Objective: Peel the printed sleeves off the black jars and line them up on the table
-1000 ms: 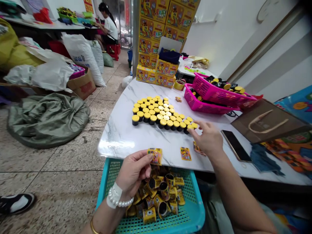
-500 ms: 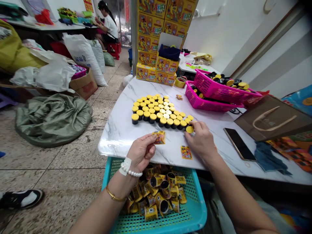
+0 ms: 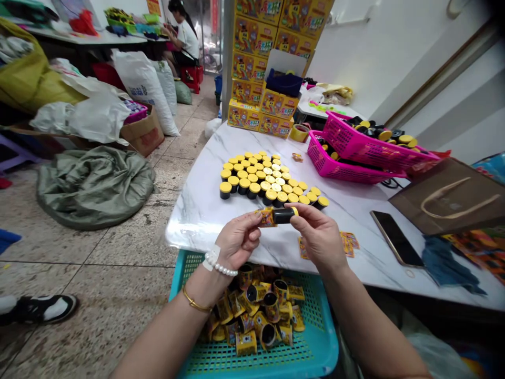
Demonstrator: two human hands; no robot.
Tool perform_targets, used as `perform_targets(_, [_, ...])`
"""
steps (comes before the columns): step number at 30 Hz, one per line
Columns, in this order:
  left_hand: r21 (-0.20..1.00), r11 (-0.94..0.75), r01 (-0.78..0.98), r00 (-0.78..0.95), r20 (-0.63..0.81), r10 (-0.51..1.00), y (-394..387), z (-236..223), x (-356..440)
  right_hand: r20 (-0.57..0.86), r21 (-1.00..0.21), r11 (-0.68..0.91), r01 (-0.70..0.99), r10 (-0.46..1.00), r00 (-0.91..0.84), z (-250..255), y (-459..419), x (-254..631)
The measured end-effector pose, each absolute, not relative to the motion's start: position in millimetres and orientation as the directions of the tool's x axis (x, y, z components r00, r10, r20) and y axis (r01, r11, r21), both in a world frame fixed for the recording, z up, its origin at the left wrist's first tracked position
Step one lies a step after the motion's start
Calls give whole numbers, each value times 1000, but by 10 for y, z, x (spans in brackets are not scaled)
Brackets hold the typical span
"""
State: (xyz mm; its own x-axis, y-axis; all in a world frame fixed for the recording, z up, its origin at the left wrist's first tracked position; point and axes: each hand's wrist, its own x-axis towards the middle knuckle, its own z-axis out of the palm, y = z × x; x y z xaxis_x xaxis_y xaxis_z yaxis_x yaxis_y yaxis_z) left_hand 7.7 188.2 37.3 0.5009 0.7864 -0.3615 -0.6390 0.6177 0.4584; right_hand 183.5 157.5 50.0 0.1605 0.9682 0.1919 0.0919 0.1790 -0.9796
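Note:
Between thumb and fingers, my left hand [image 3: 239,238] pinches a small printed sleeve [image 3: 268,218], yellow and orange. My right hand [image 3: 319,234] grips a black cup [image 3: 283,216] by its yellow-lidded end, holding it sideways. The cup's black end meets the sleeve's right edge; whether it is inside cannot be made out. Behind both hands, several black cups with yellow lids [image 3: 254,187] stand upright in a cluster on the white marbled table [image 3: 197,216]. More flat printed sleeves [image 3: 349,243] lie beside my right hand, partly hidden by it.
Below the table edge sits a turquoise basket [image 3: 330,337] of sleeved cups [image 3: 246,342]. Pink baskets [image 3: 355,171] with lidded cups stand at the back right, near a paper bag [image 3: 430,205] and a phone [image 3: 396,238]. Yellow boxes [image 3: 248,68] are stacked behind. A person [image 3: 185,39] sits far off.
My right hand has lifted a lidded cup from the table's front row and brought it left, turned sideways, against the sleeve in my left hand. The view has shifted slightly.

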Motion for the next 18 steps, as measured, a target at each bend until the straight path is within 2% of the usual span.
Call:
perform_targets(6, [435,609,-664,496,-353,793,1896,365,73,321,-908,258,331,935,150,599,1442,1788])
perform_targets(8, [444,607,-659,501,-343,795,1898,360,83,339,-892,275,358,931,131,610,1419,1748])
perform_targets(14, [570,537,-623,433,-320,843,1817,332,97,280,-948,273,167,960,20,580,1465,1674])
perform_targets(18, [729,416,-543,300,-294,908,1748,313,45,324,-940,310,141,942,84,544,1476,1733])
